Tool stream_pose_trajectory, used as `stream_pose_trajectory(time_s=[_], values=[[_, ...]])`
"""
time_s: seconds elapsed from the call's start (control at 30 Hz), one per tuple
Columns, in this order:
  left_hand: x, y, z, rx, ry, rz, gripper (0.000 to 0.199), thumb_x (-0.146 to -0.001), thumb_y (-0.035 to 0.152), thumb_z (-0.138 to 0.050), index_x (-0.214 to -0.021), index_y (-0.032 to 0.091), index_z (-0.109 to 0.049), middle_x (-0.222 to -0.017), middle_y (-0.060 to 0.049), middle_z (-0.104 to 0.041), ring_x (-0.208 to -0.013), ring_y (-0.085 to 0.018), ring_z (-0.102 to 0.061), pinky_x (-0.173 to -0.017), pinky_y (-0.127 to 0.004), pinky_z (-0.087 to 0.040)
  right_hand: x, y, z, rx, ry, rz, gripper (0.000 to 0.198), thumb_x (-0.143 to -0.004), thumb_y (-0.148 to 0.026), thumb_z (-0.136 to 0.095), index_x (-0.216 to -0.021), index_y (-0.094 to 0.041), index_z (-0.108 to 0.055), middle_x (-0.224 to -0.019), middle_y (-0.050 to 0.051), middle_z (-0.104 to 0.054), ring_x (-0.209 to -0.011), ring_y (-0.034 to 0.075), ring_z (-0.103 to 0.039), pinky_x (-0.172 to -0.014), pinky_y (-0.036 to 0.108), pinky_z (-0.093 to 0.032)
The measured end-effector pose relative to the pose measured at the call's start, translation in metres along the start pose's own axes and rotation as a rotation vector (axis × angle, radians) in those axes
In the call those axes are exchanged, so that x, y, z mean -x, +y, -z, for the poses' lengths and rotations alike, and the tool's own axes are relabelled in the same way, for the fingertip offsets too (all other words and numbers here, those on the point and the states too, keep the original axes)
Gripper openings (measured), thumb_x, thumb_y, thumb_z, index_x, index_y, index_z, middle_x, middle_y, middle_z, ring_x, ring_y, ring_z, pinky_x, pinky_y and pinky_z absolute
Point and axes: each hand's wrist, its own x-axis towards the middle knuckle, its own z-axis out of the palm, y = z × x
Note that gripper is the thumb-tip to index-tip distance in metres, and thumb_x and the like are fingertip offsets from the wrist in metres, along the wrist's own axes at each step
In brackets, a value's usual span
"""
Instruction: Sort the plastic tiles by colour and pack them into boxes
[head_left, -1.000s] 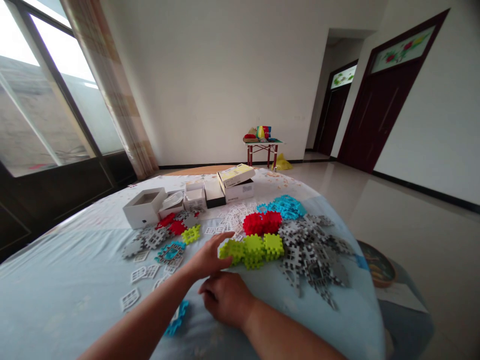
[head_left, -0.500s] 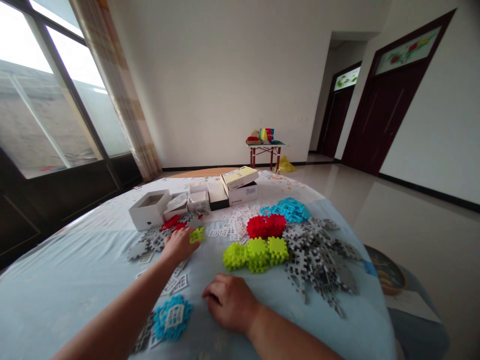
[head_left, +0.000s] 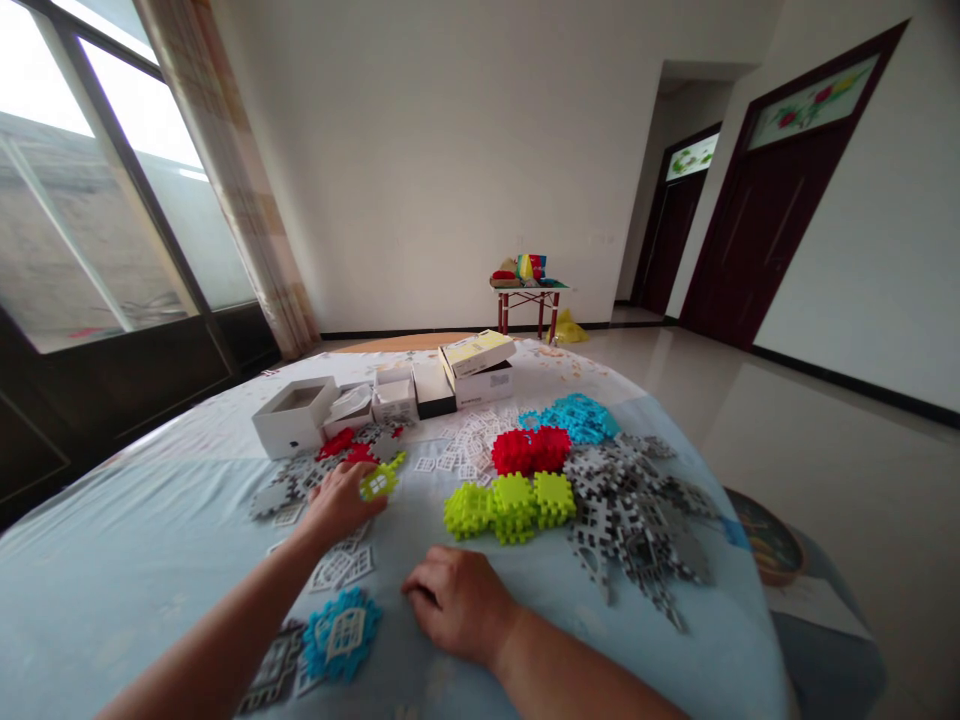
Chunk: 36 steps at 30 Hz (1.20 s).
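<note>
My left hand (head_left: pixel 343 500) reaches over the left part of the table. Its thumb and fingers are closed on a lime-green toothed building tile (head_left: pixel 380 482) with a white window-like insert. Just beyond it lie red tiles (head_left: pixel 363 452) and grey tiles (head_left: pixel 271 498). White lattice pieces (head_left: pixel 339 568) are scattered below that hand. Nearer to me, a stack of blue tiles (head_left: pixel 360 652) has a white lattice piece on top. My right hand (head_left: pixel 461 603) rests on the cloth with curled fingers and no visible object in it. Lime-green stacks (head_left: pixel 513 492) stand just beyond this hand.
White boxes (head_left: pixel 291 432) and a box with a tilted yellowish lid (head_left: pixel 480 352) stand at the back. Red stacks (head_left: pixel 531 450), blue tiles (head_left: pixel 581 418) and a large grey heap (head_left: pixel 637 510) lie to the right. A stool (head_left: pixel 825 640) stands beyond the table's right edge.
My left hand has drawn slightly back and left with the green tile, whose white insert now shows more. My right hand stays in place.
</note>
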Motion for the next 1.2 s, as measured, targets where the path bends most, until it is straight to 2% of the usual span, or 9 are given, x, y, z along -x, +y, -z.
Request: stream_pose_trajectory(time_s=[0.13,0.23,0.47,0.57,0.67,0.77,0.93,1.1,1.2], values=[[0.014,0.01,0.009,0.146,0.015,-0.092,0.048,-0.068,0.039,-0.055,-0.113,0.021,-0.056,-0.114,-0.009,-0.059,-0.107,-0.028,-0.052,-0.089,-0.041,-0.04,0.0,0.001,-0.001,-0.018,-0.005,-0.015,0.022,-0.081,-0.024,-0.049,-0.092,-0.023,-0.067,-0.087,0.002,-0.066,-0.081,0.016,-0.062,-0.072,0.023,-0.045],[0.025,0.034,0.017,0.24,-0.005,-0.2,0.048,-0.069,0.038,-0.055,-0.114,0.022,-0.055,-0.108,-0.008,-0.061,-0.103,-0.025,-0.054,-0.089,-0.038,-0.04,0.0,0.001,-0.001,-0.021,-0.009,-0.023,0.022,-0.08,-0.024,-0.048,-0.093,-0.024,-0.067,-0.088,0.002,-0.066,-0.08,0.016,-0.062,-0.072,0.024,-0.045],[0.036,0.104,0.029,0.251,-0.112,-0.459,0.05,-0.068,0.033,-0.059,-0.117,0.026,-0.054,-0.111,-0.006,-0.058,-0.104,-0.025,-0.051,-0.094,-0.041,-0.034,0.0,-0.003,0.003,-0.004,-0.042,-0.053,0.023,-0.082,-0.026,-0.047,-0.092,-0.024,-0.067,-0.088,0.002,-0.067,-0.083,0.018,-0.063,-0.074,0.025,-0.045],[0.034,0.12,0.028,0.214,-0.134,-0.511,0.052,-0.066,0.032,-0.062,-0.117,0.026,-0.055,-0.107,-0.005,-0.059,-0.102,-0.025,-0.051,-0.094,-0.042,-0.033,0.0,-0.003,0.004,-0.028,-0.041,-0.052,0.024,-0.083,-0.025,-0.046,-0.093,-0.024,-0.067,-0.091,0.002,-0.068,-0.085,0.018,-0.063,-0.077,0.025,-0.044],[0.031,0.126,0.025,0.196,-0.154,-0.516,0.059,-0.063,0.035,-0.066,-0.12,0.025,-0.052,-0.11,-0.006,-0.059,-0.104,-0.026,-0.05,-0.094,-0.043,-0.032,0.001,-0.004,0.005,-0.02,-0.045,-0.06,0.024,-0.083,-0.026,-0.045,-0.093,-0.024,-0.067,-0.09,0.002,-0.068,-0.084,0.018,-0.063,-0.076,0.025,-0.044],[0.026,0.121,0.023,0.221,-0.116,-0.445,0.062,-0.065,0.044,-0.064,-0.122,0.024,-0.05,-0.117,-0.007,-0.057,-0.108,-0.027,-0.05,-0.095,-0.044,-0.033,0.001,-0.004,0.005,0.006,-0.048,-0.066,0.023,-0.082,-0.027,-0.046,-0.092,-0.024,-0.067,-0.087,0.003,-0.066,-0.08,0.018,-0.063,-0.071,0.026,-0.045],[0.004,0.081,0.019,0.16,0.011,-0.225,0.038,-0.078,0.042,-0.048,-0.111,0.025,-0.058,-0.115,-0.005,-0.06,-0.108,-0.023,-0.052,-0.091,-0.038,-0.037,0.001,-0.001,0.001,-0.017,-0.016,-0.031,0.023,-0.081,-0.024,-0.047,-0.092,-0.024,-0.066,-0.086,0.002,-0.065,-0.08,0.016,-0.062,-0.072,0.024,-0.045],[-0.016,0.027,0.006,0.045,-0.029,-0.049,0.029,-0.077,0.029,-0.045,-0.097,0.022,-0.064,-0.102,-0.005,-0.067,-0.101,-0.023,-0.058,-0.083,-0.034,-0.039,0.001,0.0,-0.003,-0.031,-0.004,-0.017,0.022,-0.081,-0.024,-0.048,-0.091,-0.023,-0.067,-0.086,0.003,-0.066,-0.081,0.016,-0.062,-0.072,0.023,-0.045],[-0.021,0.009,-0.003,0.004,-0.041,-0.013,0.029,-0.074,0.027,-0.046,-0.096,0.022,-0.064,-0.1,-0.007,-0.067,-0.101,-0.024,-0.058,-0.082,-0.035,-0.039,0.0,0.0,-0.002,-0.027,-0.005,-0.019,0.021,-0.081,-0.024,-0.048,-0.091,-0.024,-0.067,-0.085,0.002,-0.066,-0.08,0.016,-0.062,-0.071,0.023,-0.044]])
